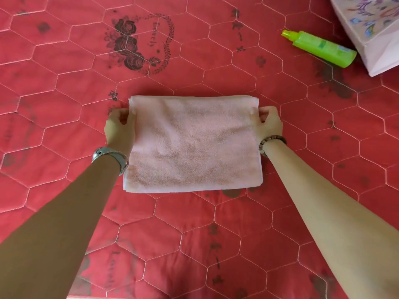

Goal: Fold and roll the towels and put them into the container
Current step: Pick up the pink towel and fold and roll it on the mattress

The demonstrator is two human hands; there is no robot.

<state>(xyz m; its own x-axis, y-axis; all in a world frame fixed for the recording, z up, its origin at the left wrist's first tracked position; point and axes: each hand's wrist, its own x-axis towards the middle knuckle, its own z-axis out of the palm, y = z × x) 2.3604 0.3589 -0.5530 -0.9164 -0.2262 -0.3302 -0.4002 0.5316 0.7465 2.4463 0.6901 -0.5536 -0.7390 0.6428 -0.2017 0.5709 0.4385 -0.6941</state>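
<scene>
Towel (192, 145), pink and folded, lies flat on a red quilt (194, 234). The left hand (119, 128) and right hand (269, 123) each pinch a side edge near its far corners. Beyond, a green bottle (319, 48) lies beside a floral bag (371, 29).

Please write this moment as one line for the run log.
stage: folding | pink towel: folded flat on red quilt | left hand: grips left edge | right hand: grips right edge | rolled: no
</scene>
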